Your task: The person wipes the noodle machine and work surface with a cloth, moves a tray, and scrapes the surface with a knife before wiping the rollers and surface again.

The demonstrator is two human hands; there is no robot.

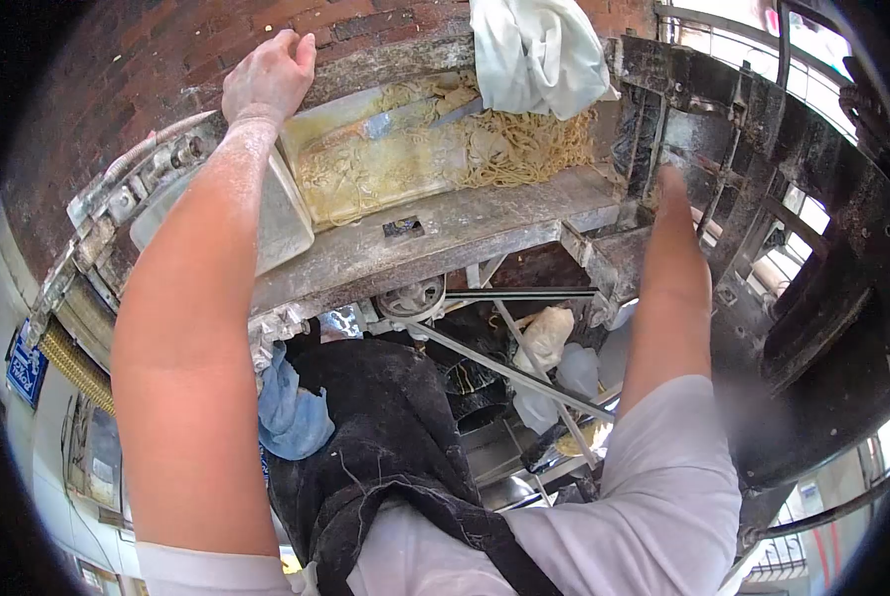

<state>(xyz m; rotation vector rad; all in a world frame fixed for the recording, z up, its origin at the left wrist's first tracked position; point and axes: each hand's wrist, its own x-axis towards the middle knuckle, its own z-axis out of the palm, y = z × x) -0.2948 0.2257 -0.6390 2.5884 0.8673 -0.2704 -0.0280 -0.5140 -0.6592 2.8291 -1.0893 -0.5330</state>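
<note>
My left hand (269, 79), dusted with flour, is at the upper left beside the far edge of a long tray (340, 204). Its fingers are bent and pressed together; what they hold, if anything, is hidden. Yellowish noodles (534, 147) and floury scraps lie in the tray. A white cloth (539, 55) hangs over its far right end. My right arm reaches to the dark metal frame at the right, where the hand is hidden beyond the wrist.
A metal ledge (465, 223) runs along the near side of the tray. Below it are a pulley (411, 298), a belt and plastic bags. A blue cloth (294, 412) hangs by the black apron. A dark machine frame (812, 268) stands at the right.
</note>
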